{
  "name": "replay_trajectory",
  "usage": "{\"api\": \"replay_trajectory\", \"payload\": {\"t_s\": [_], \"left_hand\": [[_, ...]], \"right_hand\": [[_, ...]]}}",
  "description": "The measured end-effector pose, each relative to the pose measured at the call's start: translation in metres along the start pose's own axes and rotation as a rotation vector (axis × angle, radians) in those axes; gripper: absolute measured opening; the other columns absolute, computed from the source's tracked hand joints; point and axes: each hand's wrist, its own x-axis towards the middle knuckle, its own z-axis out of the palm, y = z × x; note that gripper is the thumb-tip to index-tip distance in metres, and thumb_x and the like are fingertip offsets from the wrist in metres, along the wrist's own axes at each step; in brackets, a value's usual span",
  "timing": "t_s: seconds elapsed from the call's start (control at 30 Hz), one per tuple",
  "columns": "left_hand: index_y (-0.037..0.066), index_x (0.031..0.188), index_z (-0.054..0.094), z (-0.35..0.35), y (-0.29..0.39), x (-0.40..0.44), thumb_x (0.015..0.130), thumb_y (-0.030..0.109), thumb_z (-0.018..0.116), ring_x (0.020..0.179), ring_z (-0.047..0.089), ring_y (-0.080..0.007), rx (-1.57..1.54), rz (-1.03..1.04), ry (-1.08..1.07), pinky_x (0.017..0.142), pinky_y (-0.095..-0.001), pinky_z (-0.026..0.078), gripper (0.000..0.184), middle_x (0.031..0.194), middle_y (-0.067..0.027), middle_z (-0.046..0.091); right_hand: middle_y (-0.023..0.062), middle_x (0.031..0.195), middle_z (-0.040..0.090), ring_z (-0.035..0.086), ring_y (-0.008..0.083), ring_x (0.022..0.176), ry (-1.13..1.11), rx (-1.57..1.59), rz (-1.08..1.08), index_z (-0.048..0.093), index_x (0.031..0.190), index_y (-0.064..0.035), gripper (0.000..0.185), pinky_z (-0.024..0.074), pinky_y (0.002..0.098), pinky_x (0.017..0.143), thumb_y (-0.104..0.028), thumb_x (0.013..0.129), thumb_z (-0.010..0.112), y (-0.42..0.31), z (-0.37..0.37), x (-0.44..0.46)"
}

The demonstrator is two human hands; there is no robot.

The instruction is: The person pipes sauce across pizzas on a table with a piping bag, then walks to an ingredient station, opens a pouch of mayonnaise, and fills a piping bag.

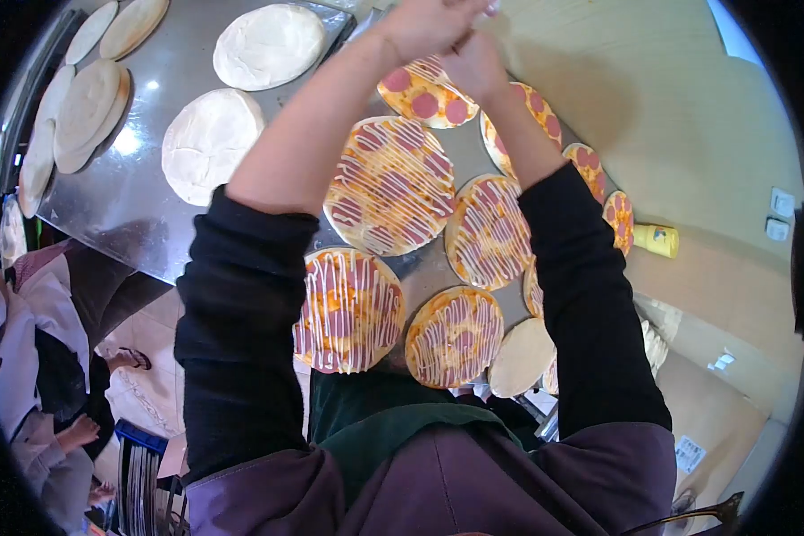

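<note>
Both arms reach forward over the metal table. My left hand and my right hand — seen at the top edge, they meet above a pizza with sausage slices. The fingers are bunched together and partly cut off by the frame, so what they hold cannot be made out. Below the hands lies a large pizza striped with white sauce. More striped pizzas lie nearer my body. Two white-coated bases are at the upper left of the table.
Plain flat bases overlap along the table's left side. A yellow container is beside the right edge, near the wall. At the lower left sit other people, with a hand visible, near a blue-topped rack.
</note>
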Motion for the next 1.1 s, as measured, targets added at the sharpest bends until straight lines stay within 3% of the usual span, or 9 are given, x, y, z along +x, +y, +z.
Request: {"api": "replay_trajectory", "payload": {"t_s": [0.17,0.3,0.4,0.47,0.6,0.7,0.87,0.97,1.1], "left_hand": [[0.004,0.091,0.054,0.043,-0.024,0.007,0.091,0.028,0.046,0.054,0.04,-0.0036,-0.107,0.015,-0.003,0.05,-0.0196,0.037,0.025,0.068,0.0031,0.047],[0.004,0.088,0.048,0.022,-0.004,0.002,0.093,0.032,0.039,0.05,0.04,-0.0073,0.008,0.051,-0.008,0.047,-0.0227,0.035,0.029,0.057,0.0019,0.04],[0.005,0.087,0.048,-0.003,0.024,-0.015,0.093,0.033,0.04,0.05,0.04,-0.0068,-0.037,-0.077,0.152,0.046,-0.0224,0.035,0.03,0.057,0.0026,0.039],[0.005,0.088,0.048,-0.028,0.024,-0.018,0.093,0.033,0.04,0.05,0.04,-0.0068,0.005,-0.026,0.148,0.047,-0.0223,0.035,0.03,0.058,0.0027,0.04],[0.004,0.089,0.048,-0.042,0.021,-0.023,0.093,0.033,0.041,0.051,0.041,-0.0071,0.095,0.033,0.17,0.047,-0.0223,0.036,0.031,0.061,0.0026,0.044],[0.004,0.091,0.048,-0.015,0.022,-0.026,0.093,0.033,0.04,0.053,0.042,-0.0069,-0.022,-0.053,0.141,0.048,-0.0218,0.036,0.029,0.065,0.0023,0.045],[0.004,0.09,0.054,0.031,-0.024,-0.008,0.091,0.028,0.046,0.054,0.04,-0.0042,-0.123,-0.049,0.067,0.051,-0.0196,0.037,0.026,0.071,0.0029,0.048],[0.004,0.09,0.054,0.038,-0.022,-0.012,0.091,0.03,0.047,0.054,0.04,-0.0046,-0.12,0.051,0.073,0.051,-0.0201,0.038,0.027,0.069,0.0027,0.048],[0.004,0.093,0.051,0.007,0.016,-0.027,0.092,0.032,0.044,0.055,0.042,-0.0056,-0.083,-0.066,0.131,0.051,-0.0208,0.038,0.029,0.071,0.0015,0.048]], "right_hand": [[0.0194,0.066,0.059,0.058,0.0355,0.064,0.04,-0.05,-0.146,0.06,0.072,0.0003,0.021,0.0458,0.0388,0.058,-0.019,0.077,0.054,0.046,-0.023,-0.034],[0.0192,0.066,0.059,0.059,0.0341,0.063,0.042,0.063,-0.076,0.06,0.073,0.0003,0.02,0.046,0.038,0.058,-0.019,0.077,0.055,0.021,-0.013,-0.018],[0.0193,0.064,0.059,0.059,0.0328,0.062,0.022,-0.037,-0.017,0.061,0.074,0.0004,0.021,0.0464,0.0369,0.058,-0.02,0.076,0.058,-0.016,0.009,0.006],[0.0195,0.064,0.059,0.059,0.0334,0.062,0.121,0.205,-0.074,0.063,0.074,0.0001,0.024,0.0469,0.0365,0.058,-0.023,0.076,0.06,-0.023,0.033,0.027],[0.0192,0.065,0.059,0.059,0.0342,0.064,0.06,0.094,-0.051,0.062,0.073,-0.0007,0.023,0.0469,0.0367,0.058,-0.024,0.076,0.059,-0.033,0.043,0.035],[0.022,0.067,0.059,0.061,0.0296,0.064,0.01,-0.027,-0.045,0.059,0.075,0.0037,0.018,0.045,0.0359,0.057,-0.013,0.075,0.053,-0.037,0.013,0.008],[0.0197,0.071,0.06,0.059,0.0355,0.068,-0.053,-0.065,0.019,0.061,0.075,-0.0016,0.019,0.046,0.0386,0.061,-0.018,0.077,0.053,0.018,-0.014,-0.031],[0.0202,0.072,0.06,0.059,0.0356,0.068,-0.01,-0.043,-0.051,0.061,0.076,-0.0022,0.019,0.046,0.0389,0.062,-0.019,0.077,0.052,0.019,-0.014,-0.035],[0.0202,0.069,0.059,0.058,0.0349,0.066,-0.014,-0.02,-0.013,0.063,0.076,-0.0022,0.021,0.046,0.0389,0.06,-0.022,0.077,0.055,-0.017,0.002,-0.012]]}}
